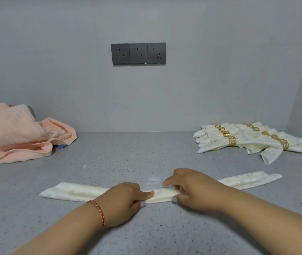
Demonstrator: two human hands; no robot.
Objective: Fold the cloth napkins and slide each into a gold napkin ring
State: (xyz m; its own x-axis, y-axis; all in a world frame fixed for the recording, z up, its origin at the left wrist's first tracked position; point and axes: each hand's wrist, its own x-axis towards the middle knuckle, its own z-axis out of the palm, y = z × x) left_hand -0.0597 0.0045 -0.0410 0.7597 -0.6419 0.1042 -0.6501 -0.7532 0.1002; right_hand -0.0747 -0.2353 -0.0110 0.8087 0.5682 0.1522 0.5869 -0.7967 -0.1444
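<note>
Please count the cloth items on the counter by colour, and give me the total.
Cream napkin being folded: 1
Cream napkins in gold rings: about 7, they overlap, so not exact
Pink towels: 1 heap, count unclear
Total: about 9 items

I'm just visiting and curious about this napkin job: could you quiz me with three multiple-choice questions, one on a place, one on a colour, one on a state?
1. Where is the pile of ringed napkins?
A. far right of the counter
B. far left
C. under the sockets

2. What colour is the heaped towel?
A. blue
B. peach-pink
C. green

3. The napkin strip under the hands is:
A. crumpled
B. in a ring
C. folded long, no ring on it

Answers: 1 A, it lies at the far right. 2 B, it is plainly peach. 3 C, left hand and right hand pinch its middle.
</note>
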